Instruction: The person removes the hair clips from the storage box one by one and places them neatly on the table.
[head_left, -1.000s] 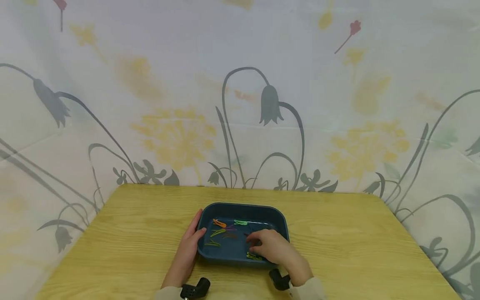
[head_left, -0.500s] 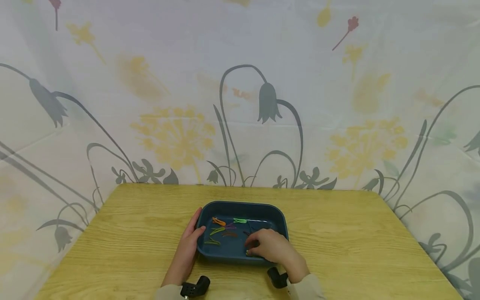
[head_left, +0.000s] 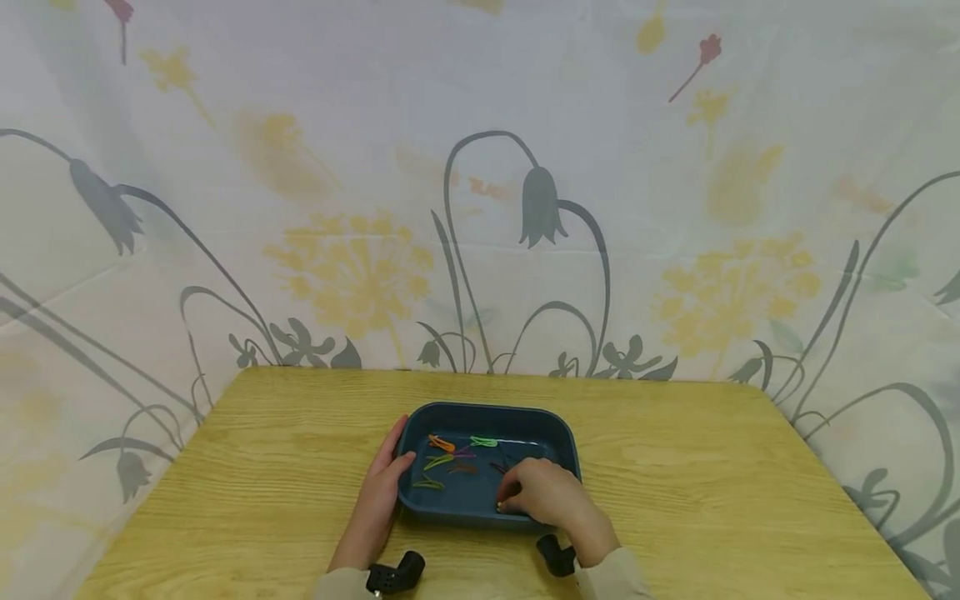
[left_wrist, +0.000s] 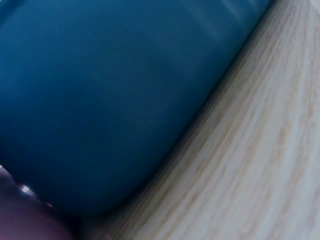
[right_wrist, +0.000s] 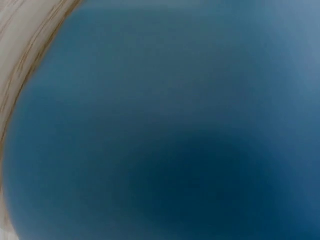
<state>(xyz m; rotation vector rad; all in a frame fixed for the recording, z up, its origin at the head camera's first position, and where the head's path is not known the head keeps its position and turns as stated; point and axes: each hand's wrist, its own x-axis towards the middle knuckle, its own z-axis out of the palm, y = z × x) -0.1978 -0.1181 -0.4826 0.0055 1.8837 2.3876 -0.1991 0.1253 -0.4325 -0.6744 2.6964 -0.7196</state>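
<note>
1. A wooden table [head_left: 675, 467] stands before a flowered curtain [head_left: 480, 183].
2. The blue tray [head_left: 487, 414] sits centred on it, unmoved.
3. The left hand [head_left: 382, 492] still lies flat-fingered against the tray's left wall.
4. The right hand [head_left: 543, 492], fingers curled, stays on a yellow-green clip [head_left: 501, 506]; whether it actually pinches it cannot be told.

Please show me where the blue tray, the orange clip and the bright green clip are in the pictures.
blue tray [head_left: 487, 410]: head view, on its far rim.
orange clip [head_left: 440, 443]: head view, on the middle of the clip, far-left inside the tray.
bright green clip [head_left: 483, 442]: head view, on its middle, near the far wall.
</note>
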